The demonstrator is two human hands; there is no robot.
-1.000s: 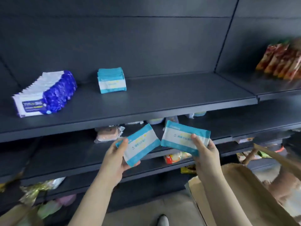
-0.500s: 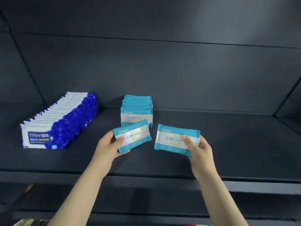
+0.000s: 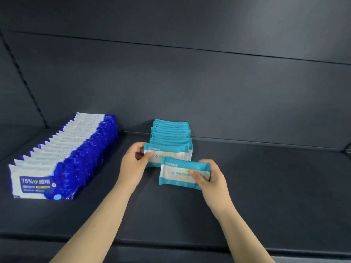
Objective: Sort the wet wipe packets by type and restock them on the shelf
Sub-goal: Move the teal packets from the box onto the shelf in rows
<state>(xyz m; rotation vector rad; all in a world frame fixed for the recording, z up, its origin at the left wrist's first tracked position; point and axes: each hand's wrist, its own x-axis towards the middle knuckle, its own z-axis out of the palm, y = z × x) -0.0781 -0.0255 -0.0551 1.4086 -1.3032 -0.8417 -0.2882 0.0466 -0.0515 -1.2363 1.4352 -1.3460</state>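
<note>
Right hand point(image 3: 212, 182): thumb and curled fingers pinch the right end of a teal packet point(image 3: 177, 173), held just above the shelf point(image 3: 266, 186), label facing the camera. Left hand point(image 3: 133, 166): fingers grip the left edge of a second teal packet point(image 3: 169, 153), upright, just behind the first and against the front of the teal row point(image 3: 171, 132). Blue alcohol-wipe row point(image 3: 64, 158): well apart at left, upright, running front to back. Dark back panel point(image 3: 190, 82) behind both rows.
</note>
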